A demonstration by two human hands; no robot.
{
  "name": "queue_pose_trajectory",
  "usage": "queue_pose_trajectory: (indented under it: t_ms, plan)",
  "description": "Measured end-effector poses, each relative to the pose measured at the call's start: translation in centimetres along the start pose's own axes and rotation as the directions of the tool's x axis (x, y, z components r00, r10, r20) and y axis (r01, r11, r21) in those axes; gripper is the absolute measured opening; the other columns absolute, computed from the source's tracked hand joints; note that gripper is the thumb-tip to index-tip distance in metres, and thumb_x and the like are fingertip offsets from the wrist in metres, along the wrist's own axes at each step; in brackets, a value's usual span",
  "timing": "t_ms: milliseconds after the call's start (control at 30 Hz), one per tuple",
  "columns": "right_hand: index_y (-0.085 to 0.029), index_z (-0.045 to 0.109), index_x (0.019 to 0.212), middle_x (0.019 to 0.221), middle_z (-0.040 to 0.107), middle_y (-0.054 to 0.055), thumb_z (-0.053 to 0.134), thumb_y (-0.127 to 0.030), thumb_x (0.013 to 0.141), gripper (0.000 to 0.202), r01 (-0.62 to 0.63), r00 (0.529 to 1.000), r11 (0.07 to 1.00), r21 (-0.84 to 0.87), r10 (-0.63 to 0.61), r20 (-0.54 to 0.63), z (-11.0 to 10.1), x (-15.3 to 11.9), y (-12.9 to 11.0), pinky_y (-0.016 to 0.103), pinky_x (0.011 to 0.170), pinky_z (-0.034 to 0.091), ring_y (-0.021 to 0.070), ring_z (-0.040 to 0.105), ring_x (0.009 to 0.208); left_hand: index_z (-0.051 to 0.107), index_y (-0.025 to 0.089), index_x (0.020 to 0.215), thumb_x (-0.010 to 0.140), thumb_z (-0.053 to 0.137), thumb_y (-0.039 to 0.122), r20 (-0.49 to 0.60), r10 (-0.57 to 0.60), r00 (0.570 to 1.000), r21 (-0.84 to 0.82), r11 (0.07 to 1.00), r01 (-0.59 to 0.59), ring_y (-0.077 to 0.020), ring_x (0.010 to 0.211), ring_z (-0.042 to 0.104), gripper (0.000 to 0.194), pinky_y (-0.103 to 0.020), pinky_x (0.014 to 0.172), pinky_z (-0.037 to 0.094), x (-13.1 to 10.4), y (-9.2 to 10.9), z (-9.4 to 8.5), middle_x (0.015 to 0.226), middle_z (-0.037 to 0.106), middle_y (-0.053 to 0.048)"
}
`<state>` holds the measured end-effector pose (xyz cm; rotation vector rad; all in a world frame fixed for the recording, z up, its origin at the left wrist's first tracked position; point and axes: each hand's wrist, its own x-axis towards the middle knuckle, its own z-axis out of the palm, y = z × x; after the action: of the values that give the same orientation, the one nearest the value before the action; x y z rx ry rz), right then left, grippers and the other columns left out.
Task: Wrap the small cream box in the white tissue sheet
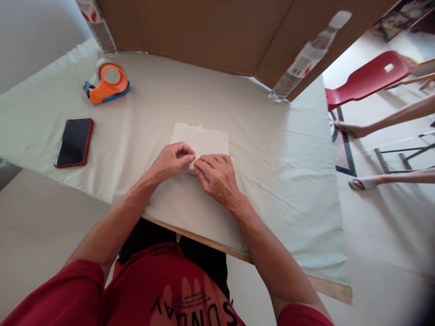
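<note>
apparently the handwork is only partway along. a white sheet (202,138), paper or thin cloth, lies near the middle of the frame on the pale tablecloth (258,190), and its near edge is bunched or turned up at the fingertips; whether this is a fold or a roll, i cannot tell, since the hands cover most of it. judging by how it lies, some of the near edge has been gathered, while the far stretch is flat and looks unworked, so that stretch seems to be what is left.

as for the grip, the left hand (173,159) has its thumb and forefinger brought together on the near edge, and the right hand (217,174) has its fingers curled closed on the same edge, just beside it. the exact contact under the right fingers is hidden.

the sheet's flat part spreads from the hands toward the top of the frame, ending in an uneven, ragged-looking far edge. what shows of it is longest from left to right, nearly level with a slight drop to the right; with the near part covered, the whole sheet's long axis is uncertain.

well apart from it, an orange tape dispenser (110,83) sits at upper left, and a phone (74,142) lies at middle left.
</note>
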<state>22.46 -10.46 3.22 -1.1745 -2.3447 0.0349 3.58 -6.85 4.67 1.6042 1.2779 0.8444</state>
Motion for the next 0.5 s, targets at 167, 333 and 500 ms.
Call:
queue_pose_trajectory:
  t_ms: [167, 333, 500]
  plan:
    - [-0.021, 0.068, 0.108, 0.108, 0.071, 0.007, 0.048, -0.027, 0.101, 0.022, 0.010, 0.999, 0.998, -0.064, -0.008, 0.034, -0.1, 0.0, -0.2, 0.039, 0.087, 0.034, 0.0240, 0.054, 0.099, 0.065, 0.017, 0.116, 0.075, 0.070, 0.039, -0.022, -0.017, 1.000, 0.074, 0.997, 0.018, -0.0183, 0.088, 0.066, 0.046, -0.033, 0.082, 0.053, -1.3, 0.2, -2.3, 0.102, 0.072, -0.007]
    - [-0.025, 0.066, 0.116, 0.108, 0.067, 0.008, 0.050, -0.032, 0.101, 0.023, 0.005, 0.998, 0.993, -0.121, 0.002, 0.057, 0.3, 0.1, -0.5, 0.040, 0.085, 0.032, 0.0253, 0.051, 0.098, 0.068, 0.018, 0.104, 0.077, 0.063, 0.037, -0.078, -0.068, 0.995, 0.188, 0.979, 0.081, -0.0139, 0.062, 0.054, 0.033, -0.027, 0.061, 0.045, -1.3, -0.6, -2.4, 0.068, 0.061, 0.002]
    - [-0.023, 0.066, 0.116, 0.108, 0.066, 0.009, 0.052, -0.032, 0.100, 0.022, 0.013, 0.998, 0.983, -0.181, -0.002, 0.059, 0.6, 0.4, -0.7, 0.040, 0.084, 0.030, 0.0253, 0.049, 0.098, 0.068, 0.019, 0.099, 0.076, 0.062, 0.038, -0.123, -0.040, 0.992, 0.325, 0.943, 0.078, -0.0154, 0.063, 0.054, 0.031, -0.029, 0.066, 0.043, -0.5, -1.5, -1.9, 0.066, 0.059, 0.003]
